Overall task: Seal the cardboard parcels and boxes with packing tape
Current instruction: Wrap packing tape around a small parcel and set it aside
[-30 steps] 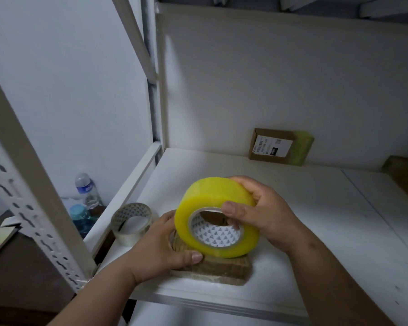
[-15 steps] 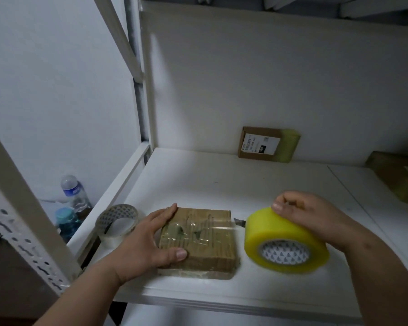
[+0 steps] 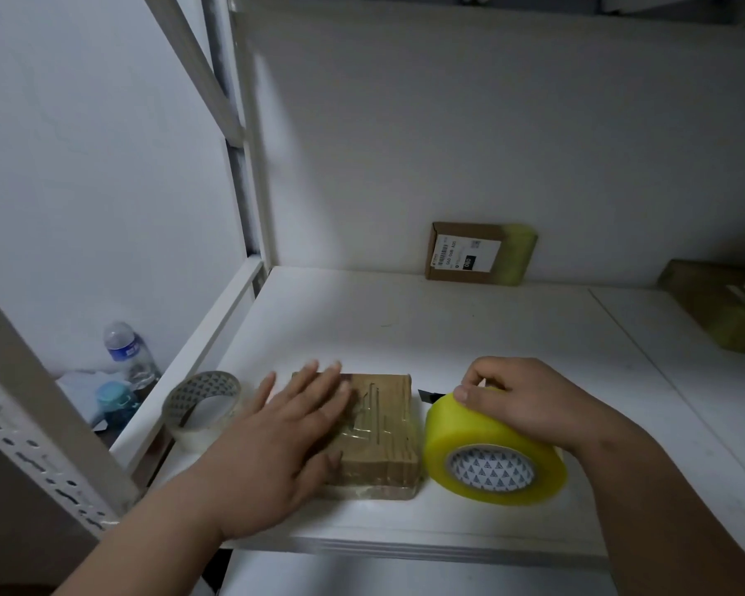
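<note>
The left hand (image 3: 293, 436) lies flat with its fingers straight and spread, blurred, pressing on the top of a small cardboard parcel (image 3: 383, 436) near the front edge of a white shelf (image 3: 448, 329). The palm and fingers cover the parcel's left half; the thumb lies on the top near the front edge. The parcel is wrapped in glossy clear tape, which shows wrinkles and shine on its top face and front side.

The right hand (image 3: 521, 397) rests on a big yellow roll of tape (image 3: 491, 449) that stands on its edge just to the right of the parcel, almost touching it. Its fingers are curled over the top of the roll, the thumb pressed on the roll's upper left side, so the hand grips the roll from above. The roll's core, printed with small triangles, faces the camera. A small dark knife tip (image 3: 431, 396) pokes out on the shelf between the parcel and the roll.

Left of the parcel, at the shelf's left edge, stands a nearly used-up roll of clear tape (image 3: 203, 408). At the back, a flat box with a white label (image 3: 478, 255) leans against the wall. At the far right lie more brown boxes (image 3: 723, 311), partly cut off. Below the shelf on the left stand two plastic bottles (image 3: 125, 350); what is in them I cannot tell
</note>
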The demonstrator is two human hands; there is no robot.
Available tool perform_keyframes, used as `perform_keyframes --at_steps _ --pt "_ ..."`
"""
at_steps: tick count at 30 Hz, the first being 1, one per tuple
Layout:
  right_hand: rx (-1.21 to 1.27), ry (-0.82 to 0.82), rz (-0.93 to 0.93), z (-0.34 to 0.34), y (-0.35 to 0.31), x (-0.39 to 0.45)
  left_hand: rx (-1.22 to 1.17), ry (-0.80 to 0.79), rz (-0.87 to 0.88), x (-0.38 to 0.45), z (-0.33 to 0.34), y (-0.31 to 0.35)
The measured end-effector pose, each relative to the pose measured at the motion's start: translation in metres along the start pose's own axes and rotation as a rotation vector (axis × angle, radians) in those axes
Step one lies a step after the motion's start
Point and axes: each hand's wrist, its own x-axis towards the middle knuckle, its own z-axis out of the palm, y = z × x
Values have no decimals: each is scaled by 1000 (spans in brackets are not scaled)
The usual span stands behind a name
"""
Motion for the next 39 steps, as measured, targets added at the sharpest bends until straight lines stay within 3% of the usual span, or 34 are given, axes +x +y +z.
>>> perform_keyframes --at_steps 2,7,11,14,16,19,27,35,39 --pt "23 -2 -2 1 -2 -1 60 21 73 -1 7 6" --pt "97 -23 24 -5 2 -10 53 -56 13 3 11 -1" --pt "293 -2 34 0 2 -19 226 -24 -47 15 0 -7" --pt "372 54 49 9 -1 -20 156 30 -151 29 -6 -5" --pt "429 51 58 12 -5 -20 129 51 -133 34 -7 7" --pt "518 12 65 13 -6 -20 71 13 -43 39 7 30" --pt "864 -30 50 27 0 -22 134 -59 -138 59 -1 19" --pt "979 -70 49 41 -14 -18 197 -191 -179 83 -12 6" --pt "957 1 113 52 -31 -10 165 -186 -161 96 -4 -13"
